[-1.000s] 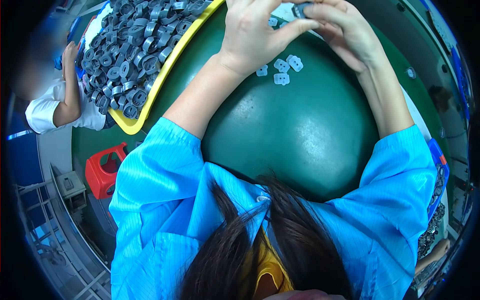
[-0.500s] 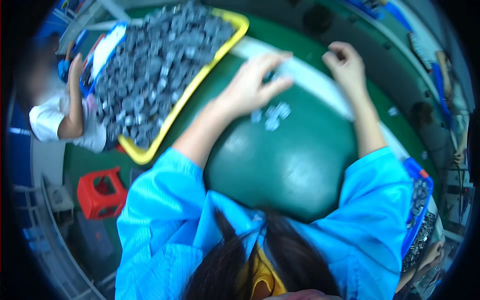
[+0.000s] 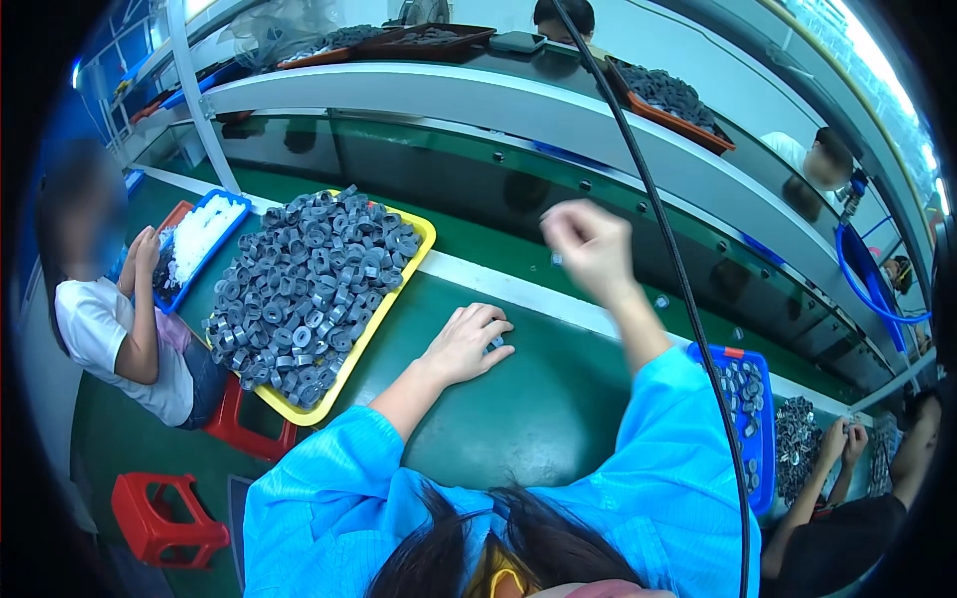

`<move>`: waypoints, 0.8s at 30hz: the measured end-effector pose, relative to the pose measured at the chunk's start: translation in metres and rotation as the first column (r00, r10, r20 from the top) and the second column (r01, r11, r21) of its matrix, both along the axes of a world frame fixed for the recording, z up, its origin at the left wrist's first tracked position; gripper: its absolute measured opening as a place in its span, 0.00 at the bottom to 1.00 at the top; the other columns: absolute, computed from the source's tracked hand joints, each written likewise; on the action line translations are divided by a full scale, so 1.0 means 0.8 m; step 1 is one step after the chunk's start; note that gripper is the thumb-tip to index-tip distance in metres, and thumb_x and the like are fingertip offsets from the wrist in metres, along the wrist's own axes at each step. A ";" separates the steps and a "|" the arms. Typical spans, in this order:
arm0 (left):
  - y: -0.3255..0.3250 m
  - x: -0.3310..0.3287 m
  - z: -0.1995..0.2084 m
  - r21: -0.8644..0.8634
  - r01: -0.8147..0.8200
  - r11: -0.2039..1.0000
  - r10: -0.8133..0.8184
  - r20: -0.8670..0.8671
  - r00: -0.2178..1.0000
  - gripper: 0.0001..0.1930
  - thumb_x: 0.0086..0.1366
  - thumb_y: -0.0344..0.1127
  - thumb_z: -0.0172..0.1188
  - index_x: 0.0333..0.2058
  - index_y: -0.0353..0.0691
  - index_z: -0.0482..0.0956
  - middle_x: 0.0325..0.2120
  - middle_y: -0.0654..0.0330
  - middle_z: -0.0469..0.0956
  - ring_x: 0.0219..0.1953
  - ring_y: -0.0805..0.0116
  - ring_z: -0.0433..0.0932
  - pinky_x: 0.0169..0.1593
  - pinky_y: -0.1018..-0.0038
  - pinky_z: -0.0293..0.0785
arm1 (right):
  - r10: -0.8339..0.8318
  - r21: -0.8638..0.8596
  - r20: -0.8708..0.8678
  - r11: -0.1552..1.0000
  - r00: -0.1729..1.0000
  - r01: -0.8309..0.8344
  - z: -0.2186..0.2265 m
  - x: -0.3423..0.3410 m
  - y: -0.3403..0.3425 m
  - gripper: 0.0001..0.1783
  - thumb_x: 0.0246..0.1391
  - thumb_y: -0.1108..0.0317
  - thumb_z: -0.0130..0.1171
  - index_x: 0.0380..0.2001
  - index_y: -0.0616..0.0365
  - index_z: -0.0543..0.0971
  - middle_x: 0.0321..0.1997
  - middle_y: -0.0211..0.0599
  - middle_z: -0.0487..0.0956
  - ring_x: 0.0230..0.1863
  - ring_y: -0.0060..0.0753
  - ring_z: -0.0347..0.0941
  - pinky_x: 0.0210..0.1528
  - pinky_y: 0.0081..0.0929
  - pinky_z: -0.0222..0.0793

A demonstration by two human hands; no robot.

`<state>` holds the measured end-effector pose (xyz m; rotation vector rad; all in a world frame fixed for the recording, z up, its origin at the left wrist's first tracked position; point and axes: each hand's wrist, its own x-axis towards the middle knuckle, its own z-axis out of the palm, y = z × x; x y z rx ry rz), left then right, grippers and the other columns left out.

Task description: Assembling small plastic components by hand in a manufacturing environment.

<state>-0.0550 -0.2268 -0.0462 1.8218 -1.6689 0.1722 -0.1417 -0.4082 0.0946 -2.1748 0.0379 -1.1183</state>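
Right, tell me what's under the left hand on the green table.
Small pale parts peek out beneath the left hand's fingertips on the green table. Whatever lies under the palm is covered.

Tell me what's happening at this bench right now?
A person in a blue smock sits at a green table. The left hand rests flat over a few small grey parts. The right hand is raised above the table, blurred, fingers closed, perhaps pinching something small. A yellow tray heaped with grey rings sits to the left, a blue bin of parts to the right. Other workers sit nearby.
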 end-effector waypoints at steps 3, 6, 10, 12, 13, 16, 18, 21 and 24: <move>-0.018 -0.006 0.007 0.019 0.045 0.999 -0.045 -0.021 0.999 0.15 0.57 0.41 0.64 0.41 0.41 0.78 0.41 0.60 0.73 0.47 0.60 0.70 0.53 0.65 0.65 | -0.339 -0.170 0.391 0.887 0.856 0.429 0.110 -0.063 -0.065 0.05 0.54 0.71 0.59 0.29 0.61 0.80 0.25 0.34 0.79 0.26 0.19 0.72 0.30 0.20 0.69; -0.014 -0.001 0.002 -0.015 0.023 1.000 -0.023 0.009 1.000 0.14 0.56 0.40 0.64 0.39 0.41 0.78 0.40 0.60 0.73 0.46 0.60 0.70 0.51 0.66 0.65 | -0.661 -0.293 0.386 0.574 0.644 0.765 0.176 -0.083 -0.185 0.11 0.53 0.64 0.59 0.30 0.62 0.81 0.27 0.42 0.80 0.27 0.35 0.77 0.33 0.28 0.71; -0.015 -0.002 0.000 -0.026 0.047 0.999 -0.047 -0.003 0.999 0.14 0.56 0.40 0.64 0.39 0.41 0.78 0.40 0.60 0.73 0.45 0.60 0.70 0.51 0.66 0.65 | -0.793 -0.255 -0.391 0.581 0.467 0.773 0.205 -0.096 -0.295 0.16 0.46 0.59 0.64 0.23 0.64 0.80 0.22 0.44 0.79 0.22 0.34 0.75 0.27 0.28 0.70; -0.014 -0.003 -0.001 -0.007 0.060 0.998 -0.060 -0.036 0.998 0.14 0.56 0.39 0.64 0.39 0.40 0.78 0.40 0.60 0.72 0.47 0.61 0.70 0.52 0.66 0.64 | -0.740 -0.228 -0.506 0.610 0.443 0.759 0.220 -0.092 -0.314 0.16 0.46 0.58 0.65 0.21 0.63 0.80 0.19 0.41 0.77 0.18 0.31 0.72 0.23 0.27 0.68; -0.016 -0.002 -0.001 -0.002 0.063 0.998 -0.063 -0.033 0.997 0.14 0.56 0.39 0.64 0.39 0.40 0.78 0.40 0.60 0.72 0.47 0.61 0.70 0.52 0.66 0.64 | -0.674 -0.199 -0.614 0.636 0.411 0.746 0.226 -0.090 -0.322 0.16 0.45 0.58 0.65 0.19 0.61 0.80 0.17 0.39 0.76 0.14 0.28 0.69 0.19 0.26 0.66; -0.005 0.001 -0.003 0.001 0.058 0.998 -0.058 -0.066 0.996 0.14 0.56 0.39 0.64 0.39 0.40 0.78 0.40 0.60 0.72 0.47 0.61 0.70 0.53 0.66 0.64 | -0.527 0.025 -0.690 0.668 0.496 0.744 0.242 -0.079 -0.311 0.12 0.48 0.58 0.63 0.19 0.54 0.79 0.18 0.29 0.74 0.17 0.20 0.67 0.18 0.19 0.64; -0.006 0.002 -0.003 0.011 0.056 0.998 -0.055 -0.087 0.995 0.13 0.57 0.39 0.64 0.39 0.40 0.78 0.41 0.60 0.72 0.48 0.61 0.70 0.53 0.66 0.64 | -0.415 0.369 -0.580 0.633 0.701 0.681 0.239 -0.076 -0.294 0.10 0.55 0.60 0.56 0.30 0.54 0.78 0.31 0.33 0.79 0.33 0.24 0.75 0.29 0.24 0.76; -0.007 0.001 0.000 0.021 0.068 0.997 -0.065 -0.119 0.991 0.13 0.57 0.39 0.64 0.39 0.41 0.79 0.41 0.60 0.72 0.48 0.62 0.70 0.53 0.66 0.64 | -0.311 0.612 -0.413 0.601 0.856 0.514 0.229 -0.070 -0.267 0.09 0.60 0.65 0.51 0.39 0.57 0.76 0.39 0.39 0.79 0.40 0.33 0.77 0.40 0.37 0.81; -0.012 0.005 -0.001 0.014 0.083 0.996 -0.081 -0.102 0.991 0.13 0.57 0.39 0.64 0.39 0.41 0.78 0.41 0.60 0.72 0.48 0.62 0.69 0.53 0.66 0.63 | -0.243 0.784 -0.184 0.548 0.953 0.291 0.223 -0.067 -0.284 0.10 0.63 0.71 0.45 0.42 0.66 0.72 0.44 0.49 0.76 0.44 0.47 0.77 0.46 0.47 0.80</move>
